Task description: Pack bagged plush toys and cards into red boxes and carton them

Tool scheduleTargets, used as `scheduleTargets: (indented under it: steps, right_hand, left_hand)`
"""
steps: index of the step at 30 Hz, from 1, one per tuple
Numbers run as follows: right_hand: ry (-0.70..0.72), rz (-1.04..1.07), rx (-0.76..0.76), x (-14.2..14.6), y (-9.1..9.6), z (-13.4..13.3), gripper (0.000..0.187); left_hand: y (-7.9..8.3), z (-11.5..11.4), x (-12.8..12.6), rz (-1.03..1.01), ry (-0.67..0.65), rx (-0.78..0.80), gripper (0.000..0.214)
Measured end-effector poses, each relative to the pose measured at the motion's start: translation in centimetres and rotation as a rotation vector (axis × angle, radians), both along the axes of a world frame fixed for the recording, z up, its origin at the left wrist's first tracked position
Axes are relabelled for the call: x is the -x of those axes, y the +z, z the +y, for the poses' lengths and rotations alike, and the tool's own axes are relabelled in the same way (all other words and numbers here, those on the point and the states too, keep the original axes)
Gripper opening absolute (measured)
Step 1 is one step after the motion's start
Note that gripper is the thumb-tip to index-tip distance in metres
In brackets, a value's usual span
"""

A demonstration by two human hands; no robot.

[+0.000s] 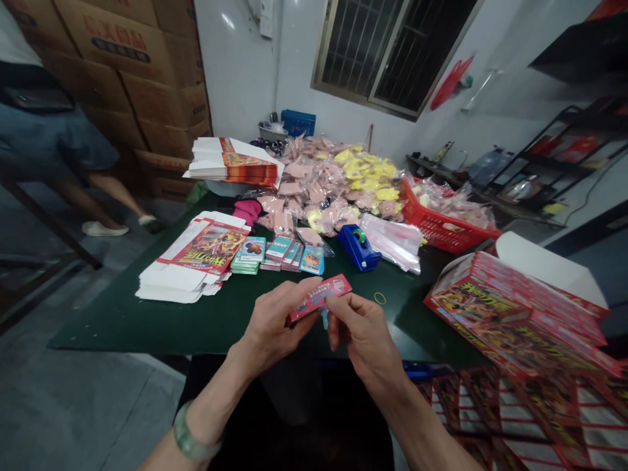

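Red pack: the small red pack [318,301] is just above the middle of the near edge of the table [132,330], printed face up and tilted; the angle seems to present its end to the other hand.
Left hand: the left hand [280,315] grasps the pack from its left end, thumb over the top and fingers beneath, probably to steady it.
Right hand: the right hand [362,322] has its fingers curled at the pack's right end, by a teal bit [324,318]; I cannot tell which of these it grips, if either.
Card stacks: the card stacks [284,252] stand in a row beyond the hands, apparently grouped by colour for easy picking.
Flat cartons: the flat cartons [203,245] lie piled towards the left edge, unfolded, which likely saves room.
Tape dispenser: the blue tape dispenser [357,247] sits beyond the pack beside clear bags [392,241], seemingly within reach.
Yellow band: the yellow band [379,298] lies loose, near the right hand.
Display box: the red display box [483,304] stands at the right edge, its white flap raised, leaving the packs inside exposed.
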State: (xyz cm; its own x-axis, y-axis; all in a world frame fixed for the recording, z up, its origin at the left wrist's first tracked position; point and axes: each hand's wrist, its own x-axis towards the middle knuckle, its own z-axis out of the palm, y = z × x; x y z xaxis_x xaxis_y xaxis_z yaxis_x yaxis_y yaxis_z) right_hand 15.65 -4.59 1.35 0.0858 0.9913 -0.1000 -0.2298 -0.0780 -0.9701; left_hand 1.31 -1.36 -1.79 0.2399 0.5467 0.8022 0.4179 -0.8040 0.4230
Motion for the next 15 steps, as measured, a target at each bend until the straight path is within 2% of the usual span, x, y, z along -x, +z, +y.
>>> scheduleTargets:
  steps: [3,7,9,12,15]
  right_hand:
    - [0.002,0.056,0.017,0.2,-0.2,-0.1,0.038]
    - [-0.019,0.102,-0.002,0.3,-1.3,0.1,0.037]
    - [-0.057,0.064,-0.014,0.4,-2.6,0.3,0.038]
    - [-0.072,-0.011,0.066,0.5,-5.5,0.6,0.044]
    - [-0.033,-0.066,0.136,0.5,-8.1,0.6,0.044]
  left_hand:
    - [0.4,0.2,0.5,0.113,-0.077,0.048,0.045]
    - [1.1,0.1,0.6,0.075,-0.128,0.089,0.041]
    - [1.5,0.0,0.5,0.032,-0.149,0.101,0.04]
    - [1.9,0.1,0.1,-0.035,-0.159,0.115,0.035]
    - [1.8,0.4,-0.5,-0.105,-0.085,0.078,0.024]
